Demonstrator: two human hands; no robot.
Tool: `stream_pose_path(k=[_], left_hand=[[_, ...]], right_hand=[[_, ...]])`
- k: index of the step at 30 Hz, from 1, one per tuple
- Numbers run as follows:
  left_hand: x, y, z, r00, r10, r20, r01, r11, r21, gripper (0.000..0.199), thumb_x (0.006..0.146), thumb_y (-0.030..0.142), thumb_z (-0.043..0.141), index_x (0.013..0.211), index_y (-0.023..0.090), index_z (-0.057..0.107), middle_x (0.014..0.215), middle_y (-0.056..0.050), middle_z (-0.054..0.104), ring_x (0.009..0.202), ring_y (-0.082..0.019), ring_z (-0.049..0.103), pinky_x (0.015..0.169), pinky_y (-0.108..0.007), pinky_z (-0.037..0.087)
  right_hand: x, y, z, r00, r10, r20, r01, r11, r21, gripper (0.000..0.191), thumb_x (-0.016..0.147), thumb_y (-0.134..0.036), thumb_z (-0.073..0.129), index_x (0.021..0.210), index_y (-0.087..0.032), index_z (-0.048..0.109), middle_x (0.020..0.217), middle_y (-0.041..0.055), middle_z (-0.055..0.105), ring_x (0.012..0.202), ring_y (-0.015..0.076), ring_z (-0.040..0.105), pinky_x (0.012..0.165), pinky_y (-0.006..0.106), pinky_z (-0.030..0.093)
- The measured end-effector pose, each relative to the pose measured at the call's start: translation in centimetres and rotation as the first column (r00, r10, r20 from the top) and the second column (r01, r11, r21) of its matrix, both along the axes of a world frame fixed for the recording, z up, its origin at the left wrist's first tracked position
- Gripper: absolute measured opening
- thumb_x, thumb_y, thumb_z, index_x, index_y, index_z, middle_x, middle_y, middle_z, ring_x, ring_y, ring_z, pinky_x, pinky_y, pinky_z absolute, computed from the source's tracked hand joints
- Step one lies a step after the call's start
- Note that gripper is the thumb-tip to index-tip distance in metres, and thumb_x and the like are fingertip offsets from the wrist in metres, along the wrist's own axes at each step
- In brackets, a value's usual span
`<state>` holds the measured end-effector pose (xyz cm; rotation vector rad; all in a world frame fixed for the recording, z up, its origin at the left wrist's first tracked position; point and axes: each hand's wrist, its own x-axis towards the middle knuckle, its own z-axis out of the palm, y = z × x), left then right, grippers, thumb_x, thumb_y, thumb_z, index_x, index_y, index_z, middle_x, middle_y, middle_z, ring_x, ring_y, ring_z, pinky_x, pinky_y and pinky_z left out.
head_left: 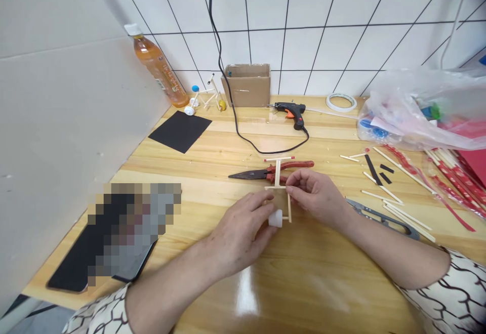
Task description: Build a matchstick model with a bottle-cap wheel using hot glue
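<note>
Delicately pinched by right fingers (pixel 297 194) at one crossbar end, with white cap (pixel 275 218) grasped in left fingers (pixel 261 212): a stick frame (pixel 277 173), lying between both sets, long axis running away from them across pliers (pixel 248 174).

Lighting: bright, even. Glare: one white streak on my wooden tabletop (pixel 304 278), nearest me. Shadows: soft, faint. Distortion: wide-angle, tile lines slanting at the edges. Obscured: blocky pixelation over the phones (pixel 94 238). Focus: my hands fairly sharp.
</note>
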<state>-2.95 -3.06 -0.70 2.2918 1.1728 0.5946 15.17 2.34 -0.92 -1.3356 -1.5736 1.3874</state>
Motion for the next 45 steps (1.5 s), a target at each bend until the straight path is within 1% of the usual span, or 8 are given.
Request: stream_pose_path(k=[7, 15, 20, 24, 28, 34, 39, 45], left_hand=[[0.0, 0.2, -0.1, 0.998, -0.042, 0.046, 0.039, 0.997, 0.062, 0.020, 0.079, 0.011, 0.050, 0.097, 0.014, 0.057, 0.104, -0.009, 0.061, 0.093, -0.018, 0.056, 0.081, -0.031, 0.048], [0.0, 0.2, 0.0, 0.998, -0.043, 0.039, 0.043, 0.999, 0.002, 0.019, 0.080, 0.010, 0.049, 0.095, 0.016, 0.057, 0.093, -0.007, 0.063, 0.086, -0.018, 0.058, 0.076, -0.031, 0.049], [-0.1, 0.2, 0.0, 0.998, -0.049, 0.028, 0.049, 0.999, -0.009, 0.016, 0.081, 0.013, 0.048, 0.095, 0.017, 0.056, 0.092, -0.007, 0.063, 0.086, -0.018, 0.058, 0.076, -0.032, 0.048], [0.0, 0.2, 0.1, 0.998, -0.053, 0.022, 0.053, 0.998, -0.021, 0.019, 0.080, 0.011, 0.048, 0.096, 0.015, 0.056, 0.091, -0.007, 0.063, 0.086, -0.019, 0.057, 0.076, -0.032, 0.048], [0.0, 0.2, 0.1, 0.999, -0.043, 0.027, 0.043, 0.999, -0.027, 0.019, 0.080, 0.010, 0.048, 0.096, 0.014, 0.056, 0.091, -0.007, 0.062, 0.085, -0.019, 0.056, 0.075, -0.032, 0.047], [-0.1, 0.2, 0.2, 0.998, -0.063, 0.024, 0.064, 0.997, -0.049, 0.018, 0.081, 0.012, 0.047, 0.096, 0.014, 0.055, 0.091, -0.007, 0.061, 0.085, -0.018, 0.055, 0.075, -0.031, 0.046], [0.1, 0.2, 0.3, 0.997, -0.071, 0.005, 0.071, 0.995, -0.066, 0.016, 0.082, 0.012, 0.046, 0.095, 0.015, 0.055, 0.091, -0.007, 0.060, 0.085, -0.019, 0.054, 0.075, -0.032, 0.046], [0.6, 0.0, -0.2, 0.999, -0.045, -0.031, 0.044, 0.999, -0.020, 0.011, 0.080, 0.013, 0.047, 0.090, 0.016, 0.053, 0.089, -0.006, 0.060, 0.082, -0.019, 0.053, 0.073, -0.033, 0.046]], right_hand=[[0.0, 0.0, 0.0, 0.998, 0.012, 0.064, -0.014, 0.999, 0.031, 0.009, 0.069, -0.025, 0.055, 0.066, -0.020, 0.050, 0.058, -0.0039, 0.052, 0.051, 0.0102, 0.049, 0.048, 0.024, 0.039], [0.1, -0.1, -0.4, 0.995, 0.023, 0.097, -0.030, 0.997, 0.072, 0.007, 0.072, -0.023, 0.054, 0.068, -0.020, 0.049, 0.061, -0.0034, 0.053, 0.052, 0.0109, 0.049, 0.049, 0.024, 0.039], [0.2, -0.4, -0.8, 0.994, 0.034, 0.101, -0.043, 0.995, 0.084, 0.004, 0.075, -0.023, 0.052, 0.071, -0.021, 0.050, 0.072, 0.0008, 0.060, 0.061, 0.0134, 0.055, 0.056, 0.027, 0.045], [0.6, -0.8, -0.9, 0.996, 0.046, 0.082, -0.048, 0.998, 0.033, 0.005, 0.076, -0.025, 0.052, 0.077, -0.022, 0.050, 0.076, 0.0016, 0.060, 0.059, 0.0138, 0.056, 0.055, 0.028, 0.046], [1.1, -1.1, -0.7, 0.997, 0.033, 0.077, -0.033, 0.999, 0.003, 0.014, 0.074, -0.028, 0.055, 0.086, -0.022, 0.050, 0.081, 0.0020, 0.059, 0.062, 0.0147, 0.057, 0.056, 0.030, 0.048], [0.9, -1.6, 0.0, 0.998, 0.023, 0.054, -0.014, 0.987, -0.162, 0.023, 0.069, -0.027, 0.057, 0.084, -0.023, 0.040, 0.063, -0.0055, 0.052, 0.049, 0.0111, 0.052, 0.049, 0.028, 0.045], [0.7, -1.6, -0.2, 0.982, 0.059, 0.180, -0.039, 0.993, -0.112, 0.021, 0.070, -0.025, 0.055, 0.085, -0.023, 0.039, 0.060, -0.0056, 0.053, 0.048, 0.0119, 0.051, 0.048, 0.027, 0.042], [0.5, -1.2, -0.4, 0.932, 0.064, 0.358, -0.063, 0.998, -0.014, 0.020, 0.070, -0.019, 0.053, 0.086, -0.022, 0.040, 0.058, -0.0039, 0.056, 0.050, 0.0144, 0.053, 0.048, 0.027, 0.041]])
